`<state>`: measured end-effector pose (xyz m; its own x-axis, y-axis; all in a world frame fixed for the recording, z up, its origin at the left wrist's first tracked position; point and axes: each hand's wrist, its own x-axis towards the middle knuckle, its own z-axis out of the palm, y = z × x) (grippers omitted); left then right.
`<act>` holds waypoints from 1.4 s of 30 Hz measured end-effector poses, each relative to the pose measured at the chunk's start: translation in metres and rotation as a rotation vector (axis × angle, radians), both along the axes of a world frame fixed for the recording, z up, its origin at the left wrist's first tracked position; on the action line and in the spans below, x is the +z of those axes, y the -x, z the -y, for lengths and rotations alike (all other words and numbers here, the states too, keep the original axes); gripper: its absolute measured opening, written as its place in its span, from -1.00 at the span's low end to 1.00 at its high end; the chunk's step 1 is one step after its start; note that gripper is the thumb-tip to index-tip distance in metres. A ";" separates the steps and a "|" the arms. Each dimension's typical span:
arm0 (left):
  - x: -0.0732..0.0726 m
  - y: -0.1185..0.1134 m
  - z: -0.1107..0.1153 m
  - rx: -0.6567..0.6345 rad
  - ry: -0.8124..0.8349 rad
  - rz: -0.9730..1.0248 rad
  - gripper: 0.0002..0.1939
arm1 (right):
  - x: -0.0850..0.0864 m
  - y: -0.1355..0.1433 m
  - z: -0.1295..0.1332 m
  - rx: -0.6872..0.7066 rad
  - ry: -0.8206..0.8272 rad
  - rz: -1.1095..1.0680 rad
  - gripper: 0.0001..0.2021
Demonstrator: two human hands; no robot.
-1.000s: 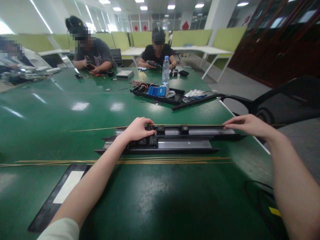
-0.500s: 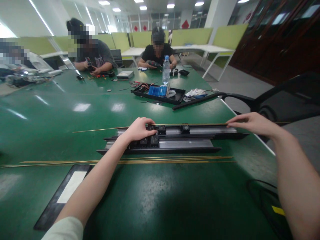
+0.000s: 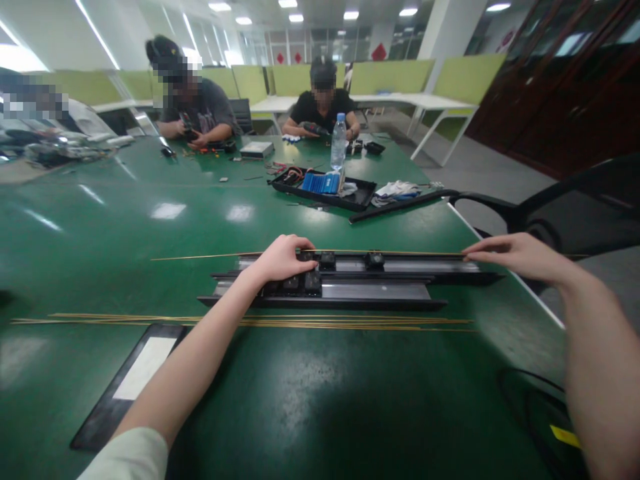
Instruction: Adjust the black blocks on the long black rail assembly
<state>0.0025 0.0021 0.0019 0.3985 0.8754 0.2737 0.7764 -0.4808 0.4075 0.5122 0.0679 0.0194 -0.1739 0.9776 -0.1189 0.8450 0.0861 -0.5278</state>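
Observation:
Two black-edged metal channel rails lie side by side across the green table. The far rail [image 3: 425, 265] has several small black blocks in it, among them a right-hand block [image 3: 375, 261]. My left hand [image 3: 289, 257] is closed, thumb and fingers around a black block [image 3: 305, 255] there. A thin brass-coloured rod [image 3: 400, 252] runs along that rail's far side, past my left fingers. My right hand [image 3: 500, 252] pinches the rod near the rail's right end. In the near rail [image 3: 375, 291], more black blocks [image 3: 313, 283] sit at the left, partly hidden by my left hand.
Several loose brass-coloured rods [image 3: 350, 323] lie nearer me. A dark flat panel with a white label [image 3: 145, 367] is under my left forearm. Farther off are a black tray [image 3: 367, 193], a water bottle [image 3: 338, 143] and gloves [image 3: 397, 192]. Co-workers sit at the far side.
The whole view has shifted slightly, so things appear a little farther right. Both hands keep nearly the same places on the block and rod.

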 end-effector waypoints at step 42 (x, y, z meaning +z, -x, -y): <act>0.002 -0.001 0.001 0.010 0.013 -0.001 -0.72 | -0.002 -0.030 0.001 -0.143 -0.017 0.025 -0.63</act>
<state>0.0038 0.0008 0.0038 0.3904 0.8827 0.2614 0.7814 -0.4679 0.4129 0.5422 0.0672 0.0176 -0.0303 0.9940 -0.1051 0.8619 -0.0273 -0.5064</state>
